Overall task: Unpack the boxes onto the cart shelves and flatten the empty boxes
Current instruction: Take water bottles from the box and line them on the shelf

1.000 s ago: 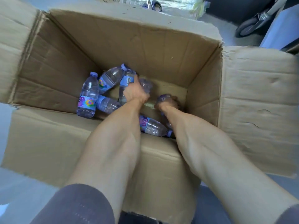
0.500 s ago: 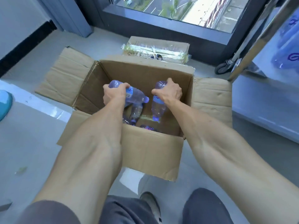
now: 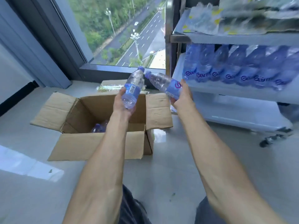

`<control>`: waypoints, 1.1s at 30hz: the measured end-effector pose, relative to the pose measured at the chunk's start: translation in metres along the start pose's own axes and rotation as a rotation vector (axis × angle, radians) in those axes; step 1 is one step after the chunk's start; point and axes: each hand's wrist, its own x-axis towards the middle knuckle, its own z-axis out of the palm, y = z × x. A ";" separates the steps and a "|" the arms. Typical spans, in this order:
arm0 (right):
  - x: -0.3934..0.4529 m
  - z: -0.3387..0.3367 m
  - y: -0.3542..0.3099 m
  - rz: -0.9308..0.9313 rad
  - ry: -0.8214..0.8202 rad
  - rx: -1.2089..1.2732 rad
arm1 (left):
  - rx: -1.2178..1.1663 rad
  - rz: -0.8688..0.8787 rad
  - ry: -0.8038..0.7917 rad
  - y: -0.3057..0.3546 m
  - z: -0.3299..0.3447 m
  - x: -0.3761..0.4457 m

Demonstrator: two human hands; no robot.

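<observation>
Bottles were up: left hand [image 3: 120, 102] gripped one bottle [image 3: 133, 88], right hand [image 3: 182, 94] another [image 3: 165, 84], above the open box [image 3: 100, 143].

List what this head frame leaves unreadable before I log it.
- Bottles left in the cardboard box: the left forearm and near wall hide most; count unknown.
- Top cart shelf packs: motion-blurred, cut by the frame edge.
- Left hand grip on its bottle: fingers behind it.
</observation>
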 end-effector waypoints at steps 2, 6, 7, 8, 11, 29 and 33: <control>-0.017 -0.025 -0.029 0.022 -0.121 0.061 | -0.025 -0.041 -0.148 -0.020 0.040 -0.014; -0.041 -0.067 -0.095 -0.002 -0.146 0.082 | -0.041 0.056 -0.253 -0.067 0.128 -0.039; -0.046 -0.076 -0.111 -0.028 -0.177 0.076 | -0.036 0.072 -0.252 -0.079 0.146 -0.045; -0.052 -0.083 -0.125 -0.053 -0.217 0.078 | -0.022 0.090 -0.270 -0.087 0.159 -0.049; -0.064 -0.111 -0.164 -0.131 -0.273 0.107 | 0.020 0.126 -0.393 -0.111 0.201 -0.065; -0.120 -0.185 -0.218 -0.325 -0.622 -0.088 | 0.130 0.198 -0.632 -0.153 0.260 -0.113; -0.144 -0.185 -0.205 -0.287 -0.636 -0.001 | 0.201 0.166 -0.592 -0.144 0.265 -0.137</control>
